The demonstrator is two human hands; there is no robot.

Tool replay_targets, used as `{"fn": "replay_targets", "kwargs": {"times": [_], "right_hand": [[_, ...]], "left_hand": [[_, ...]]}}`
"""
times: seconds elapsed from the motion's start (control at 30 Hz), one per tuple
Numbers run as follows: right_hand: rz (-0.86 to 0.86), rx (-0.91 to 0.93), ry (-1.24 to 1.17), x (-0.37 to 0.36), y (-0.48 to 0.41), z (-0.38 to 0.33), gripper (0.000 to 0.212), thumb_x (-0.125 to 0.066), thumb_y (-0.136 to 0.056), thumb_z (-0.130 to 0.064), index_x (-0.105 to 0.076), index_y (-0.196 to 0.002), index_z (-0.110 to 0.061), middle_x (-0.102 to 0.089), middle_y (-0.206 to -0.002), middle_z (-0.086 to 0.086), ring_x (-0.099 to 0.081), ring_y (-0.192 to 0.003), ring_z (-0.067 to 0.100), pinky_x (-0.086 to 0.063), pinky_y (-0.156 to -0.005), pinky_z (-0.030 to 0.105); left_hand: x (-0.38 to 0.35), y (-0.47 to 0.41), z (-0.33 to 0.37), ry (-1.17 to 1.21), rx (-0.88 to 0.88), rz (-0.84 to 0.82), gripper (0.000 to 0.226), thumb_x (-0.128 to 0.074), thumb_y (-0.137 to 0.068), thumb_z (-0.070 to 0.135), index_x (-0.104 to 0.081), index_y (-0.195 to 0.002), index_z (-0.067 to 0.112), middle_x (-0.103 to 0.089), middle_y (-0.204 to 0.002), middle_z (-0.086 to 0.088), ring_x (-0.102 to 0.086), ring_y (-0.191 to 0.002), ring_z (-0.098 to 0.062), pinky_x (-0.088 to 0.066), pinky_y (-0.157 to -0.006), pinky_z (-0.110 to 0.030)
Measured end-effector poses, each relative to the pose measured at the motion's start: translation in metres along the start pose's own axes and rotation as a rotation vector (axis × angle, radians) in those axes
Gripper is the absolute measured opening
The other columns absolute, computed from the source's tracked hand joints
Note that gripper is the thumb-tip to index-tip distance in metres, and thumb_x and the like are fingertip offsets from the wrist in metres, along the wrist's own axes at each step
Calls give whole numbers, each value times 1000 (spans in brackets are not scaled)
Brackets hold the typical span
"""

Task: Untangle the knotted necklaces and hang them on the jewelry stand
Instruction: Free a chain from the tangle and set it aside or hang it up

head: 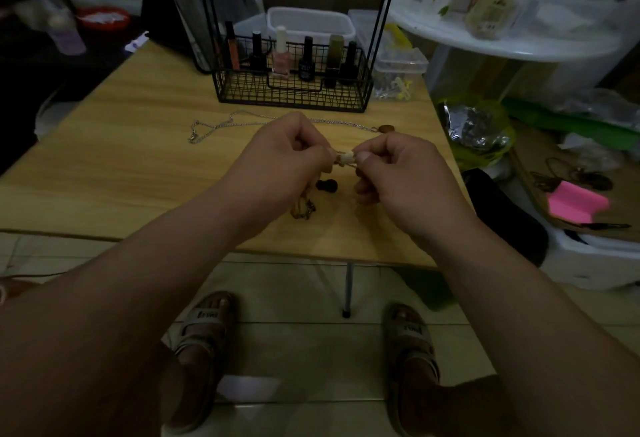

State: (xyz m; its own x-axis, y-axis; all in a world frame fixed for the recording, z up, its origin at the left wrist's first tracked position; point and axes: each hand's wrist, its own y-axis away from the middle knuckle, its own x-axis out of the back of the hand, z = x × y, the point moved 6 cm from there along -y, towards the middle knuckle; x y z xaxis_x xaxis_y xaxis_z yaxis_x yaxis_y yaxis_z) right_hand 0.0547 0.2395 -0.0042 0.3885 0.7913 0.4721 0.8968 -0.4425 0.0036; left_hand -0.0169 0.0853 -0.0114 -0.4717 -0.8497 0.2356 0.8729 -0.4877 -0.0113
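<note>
My left hand [287,159] and my right hand [398,166] meet above the middle of the wooden table [131,159]. Both pinch a gold necklace with a pale pendant [346,158] between their fingertips. The rest of its gold chain [304,208] hangs from my left hand and bunches on the table. A silver necklace [214,124] lies stretched out behind my hands, with a brown pendant [387,128] at its right end. A small dark piece [327,185] lies under my hands. The black wire jewelry stand [294,90] is at the back, its two thin uprights rising out of view.
The stand's basket holds several nail polish bottles [280,55]. Clear plastic boxes [398,65] sit behind and to the right of it. A white round side table [502,38] with clutter is at the right. Bags and a pink item [575,202] lie on the floor at the right.
</note>
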Motion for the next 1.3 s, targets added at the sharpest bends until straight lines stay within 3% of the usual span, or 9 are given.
{"fn": "replay_targets", "kwargs": {"times": [0.1,0.2,0.37,0.6,0.7,0.83,0.9,1.13,1.3], "right_hand": [[-102,-104,-317,-3,-1,4,16,-55,-106,-16,-70,-108,-10,-69,-89,0,-68,-74,12,-59,-68,24],[-209,-192,-692,-8,-2,2,18,-52,-105,-9,-65,-115,-2,-64,-83,4,-64,-70,11,-56,-63,23],[-298,-197,-907,-10,-4,-4,25,-51,-103,-2,-62,-125,-1,-65,-83,3,-62,-70,9,-56,-64,22],[-222,-155,-523,-10,-4,1,18,-52,-102,-1,-67,-110,-3,-63,-81,5,-62,-67,12,-54,-59,23],[-269,-211,-675,-10,-3,-1,21,-49,-102,0,-66,-115,-2,-62,-80,5,-62,-67,12,-55,-59,23],[-268,-217,-772,-5,-5,-2,24,-47,-102,0,-68,-114,-1,-63,-76,5,-62,-67,11,-55,-60,24],[-273,-216,-778,-8,-4,-3,22,-47,-102,0,-67,-111,-2,-62,-76,6,-62,-66,11,-55,-59,23],[-290,-295,-992,-22,-1,-2,24,-46,-102,-1,-65,-116,-3,-62,-90,12,-63,-68,12,-57,-61,22],[-100,-208,-762,-5,-11,4,22,-50,-100,-4,-67,-113,-8,-63,-77,2,-63,-67,12,-55,-62,26]], "left_hand": [[1,-1,1,164,30,-61,11,-62,-99,7,-60,-89,13,-63,-75,-8,-51,-62,-16,-44,-58,-33],[1,0,4,344,63,-103,17,-54,-101,2,-55,-87,12,-63,-76,-7,-48,-61,-13,-40,-53,-26],[1,-1,6,535,93,-136,20,-50,-101,0,-54,-85,12,-56,-76,-6,-44,-60,-12,-36,-51,-23],[1,0,8,432,32,-143,18,-52,-102,0,-53,-89,13,-60,-80,-7,-45,-62,-12,-37,-53,-24],[1,0,9,411,31,-158,14,-51,-103,2,-58,-99,14,-63,-82,-6,-49,-63,-13,-40,-55,-27],[5,3,17,-89,-170,-96,22,-58,-104,12,-60,-122,25,-72,-91,-4,-61,-69,-14,-53,-60,-29],[1,6,19,-152,-227,-103,24,-61,-103,12,-61,-123,24,-70,-92,-8,-63,-69,-11,-53,-61,-25],[-9,4,8,110,-33,-141,24,-65,-99,11,-62,-122,16,-66,-87,-1,-60,-72,-10,-46,-57,-23],[-6,-4,8,323,57,-111,30,-56,-94,3,-62,-122,8,-66,-101,-14,-56,-74,-17,-34,-52,-25]]}}
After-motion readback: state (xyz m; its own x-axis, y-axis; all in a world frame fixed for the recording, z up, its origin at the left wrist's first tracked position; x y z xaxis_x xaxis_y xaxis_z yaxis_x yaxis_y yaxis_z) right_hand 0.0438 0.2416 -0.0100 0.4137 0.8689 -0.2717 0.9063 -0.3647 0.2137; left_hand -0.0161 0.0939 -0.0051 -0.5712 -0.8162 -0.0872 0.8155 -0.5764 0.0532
